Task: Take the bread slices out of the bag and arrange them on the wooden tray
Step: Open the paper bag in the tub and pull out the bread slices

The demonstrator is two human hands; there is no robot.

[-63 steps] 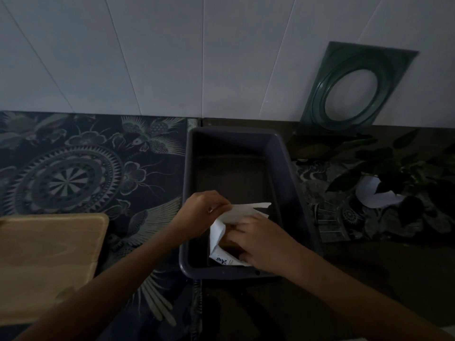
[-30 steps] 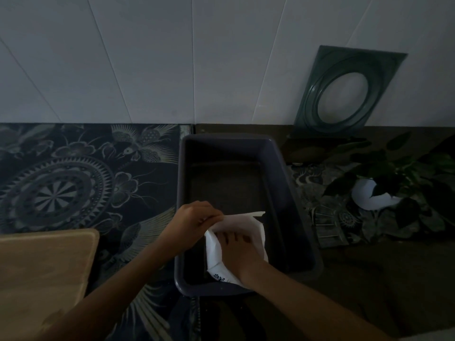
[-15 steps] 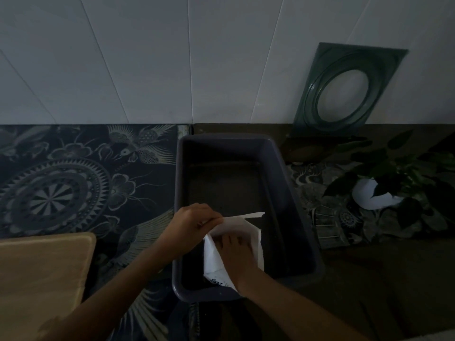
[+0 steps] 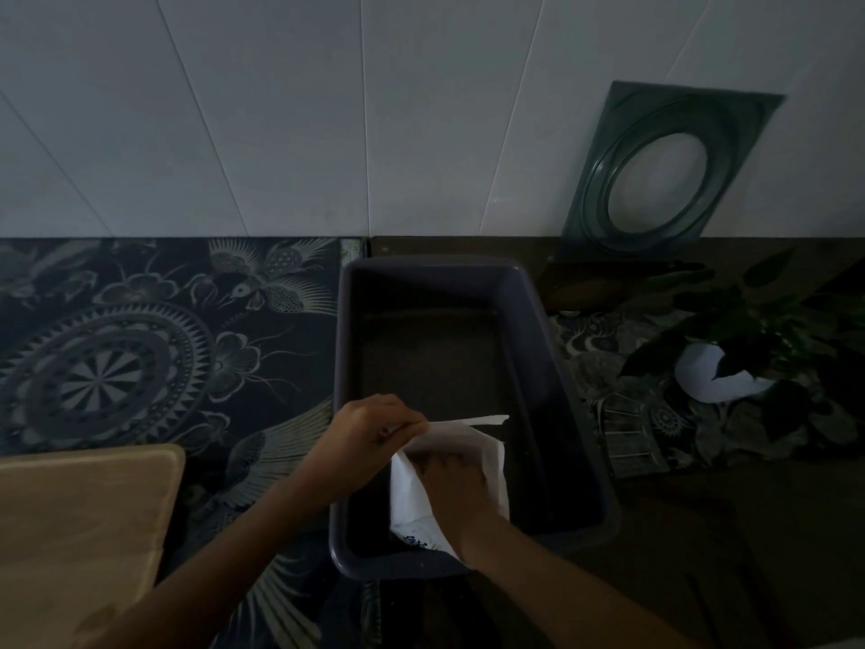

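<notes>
A white paper bag [image 4: 491, 466] stands in the near end of a dark plastic tub [image 4: 538, 330]. My left hand [image 4: 370, 437] pinches the bag's upper left edge and holds its mouth apart. My right hand [image 4: 449, 480] is pushed down into the bag, with its fingers hidden by the paper. No bread slice shows. The wooden tray [image 4: 79, 531] lies at the lower left on the patterned cloth, with nothing on the part in view.
A dark cloth [image 4: 121, 358] with a mandala and bird pattern covers the counter at left. A green square plate [image 4: 655, 175] leans on the white tiled wall. A leafy plant in a white pot [image 4: 716, 377] stands at right.
My right hand has gone from the bag's outside into its mouth and sunk deeper. My left hand has kept its hold on the edge. The view has shifted slightly.
</notes>
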